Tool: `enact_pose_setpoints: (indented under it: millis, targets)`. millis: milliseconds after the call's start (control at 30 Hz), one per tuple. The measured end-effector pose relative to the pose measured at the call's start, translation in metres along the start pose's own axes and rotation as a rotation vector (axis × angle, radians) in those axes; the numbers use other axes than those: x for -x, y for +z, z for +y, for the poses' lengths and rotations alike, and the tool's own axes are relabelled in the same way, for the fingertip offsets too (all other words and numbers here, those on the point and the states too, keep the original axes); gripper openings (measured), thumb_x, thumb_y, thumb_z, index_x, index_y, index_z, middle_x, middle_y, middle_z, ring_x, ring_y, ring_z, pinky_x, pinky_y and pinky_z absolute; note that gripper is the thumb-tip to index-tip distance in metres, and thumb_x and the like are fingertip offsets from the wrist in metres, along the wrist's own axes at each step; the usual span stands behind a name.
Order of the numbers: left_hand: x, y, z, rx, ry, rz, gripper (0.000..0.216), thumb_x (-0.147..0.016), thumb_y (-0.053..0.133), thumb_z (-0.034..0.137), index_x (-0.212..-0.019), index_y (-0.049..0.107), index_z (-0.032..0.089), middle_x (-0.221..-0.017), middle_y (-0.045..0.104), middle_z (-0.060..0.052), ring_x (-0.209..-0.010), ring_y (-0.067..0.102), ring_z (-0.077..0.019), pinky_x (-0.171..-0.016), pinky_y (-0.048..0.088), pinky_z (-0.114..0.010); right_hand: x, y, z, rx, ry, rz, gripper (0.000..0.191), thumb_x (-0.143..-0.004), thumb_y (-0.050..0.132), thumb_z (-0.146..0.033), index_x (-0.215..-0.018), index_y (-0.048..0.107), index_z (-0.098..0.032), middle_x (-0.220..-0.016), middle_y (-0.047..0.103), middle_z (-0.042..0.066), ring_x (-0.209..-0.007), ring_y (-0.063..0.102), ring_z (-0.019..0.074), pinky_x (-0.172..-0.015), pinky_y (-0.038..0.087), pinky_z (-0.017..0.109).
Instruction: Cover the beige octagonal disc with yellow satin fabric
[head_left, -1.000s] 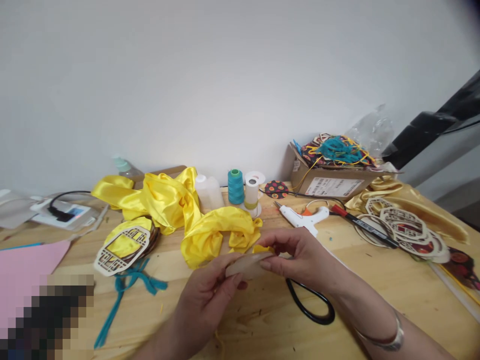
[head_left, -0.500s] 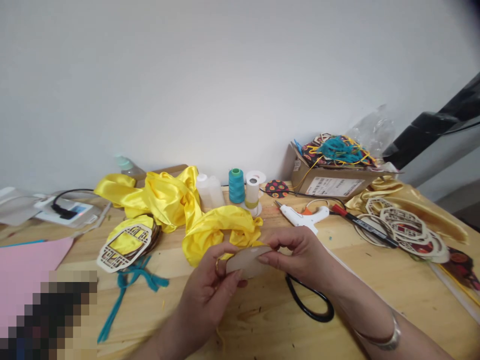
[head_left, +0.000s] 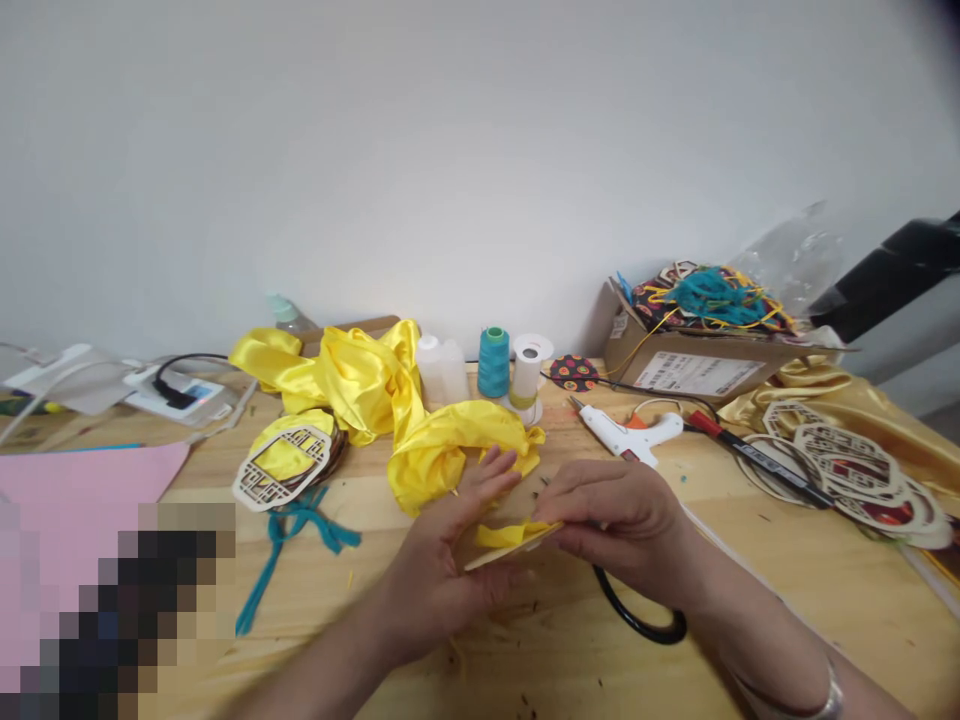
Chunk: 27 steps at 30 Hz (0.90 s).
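Observation:
My left hand [head_left: 448, 545] and my right hand [head_left: 619, 520] meet over the wooden table [head_left: 750, 590], both on a thin pale wooden piece [head_left: 501, 550] with yellow satin [head_left: 504, 533] on its top face. The piece lies nearly flat, edge-on to me. Left fingers are spread behind and under it; right fingers are pinched on its right end. A heap of yellow satin fabric [head_left: 390, 400] lies just behind the hands. Black scissor handles [head_left: 637, 620] show under my right wrist.
A white glue gun [head_left: 626, 437], teal thread cone [head_left: 493, 363] and white spool [head_left: 528, 375] stand behind. A cardboard box [head_left: 690, 365] of scraps sits at back right, carved wooden frames [head_left: 855, 465] at right. A frame with yellow cloth [head_left: 285, 465], teal cord [head_left: 300, 530] and pink paper [head_left: 67, 490] lie at left.
The piece has tipped from facing me to nearly flat, yellow satin now on top. My left fingers have spread open behind it. The view has shifted a little to the left.

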<state>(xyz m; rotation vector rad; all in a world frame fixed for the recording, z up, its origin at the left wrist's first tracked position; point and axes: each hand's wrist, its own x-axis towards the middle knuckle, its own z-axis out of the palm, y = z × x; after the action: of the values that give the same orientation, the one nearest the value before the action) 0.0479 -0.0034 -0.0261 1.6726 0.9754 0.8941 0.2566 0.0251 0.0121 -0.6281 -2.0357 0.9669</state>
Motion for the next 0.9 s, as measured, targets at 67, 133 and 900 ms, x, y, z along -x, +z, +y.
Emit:
enact_pose_setpoints:
  millis: [67, 133, 900]
  targets:
    - [0.000, 0.000, -0.001, -0.022, 0.049, 0.013, 0.053, -0.072, 0.072, 0.024, -0.122, 0.055, 0.029, -0.151, 0.030, -0.006, -0.138, 0.023, -0.0258, -0.111, 0.021, -0.047, 0.001, 0.002, 0.001, 0.000, -0.020, 0.009, 0.012, -0.081, 0.063, -0.012, -0.088, 0.072, -0.017, -0.080, 0.071, 0.005, -0.074, 0.065, 0.0130, -0.068, 0.050, 0.022]
    - [-0.001, 0.001, 0.000, -0.014, 0.070, 0.030, 0.035, -0.073, 0.071, 0.023, -0.107, 0.062, 0.026, -0.151, 0.030, -0.008, -0.137, 0.026, -0.0268, -0.110, 0.024, -0.046, 0.002, 0.003, 0.001, 0.010, -0.037, 0.018, 0.013, -0.080, 0.063, -0.011, -0.089, 0.072, -0.017, -0.080, 0.071, 0.005, -0.073, 0.064, 0.0127, -0.068, 0.050, 0.022]
    - [-0.004, 0.007, 0.012, 0.075, -0.137, 0.041, 0.024, -0.081, 0.055, 0.021, -0.104, 0.063, 0.023, -0.095, 0.070, -0.001, -0.087, 0.062, -0.0178, -0.078, 0.048, -0.028, 0.003, 0.013, 0.010, 0.084, 0.087, 0.044, 0.014, -0.083, 0.062, -0.022, -0.091, 0.073, -0.020, -0.078, 0.071, 0.005, -0.070, 0.064, 0.0149, -0.063, 0.049, 0.024]
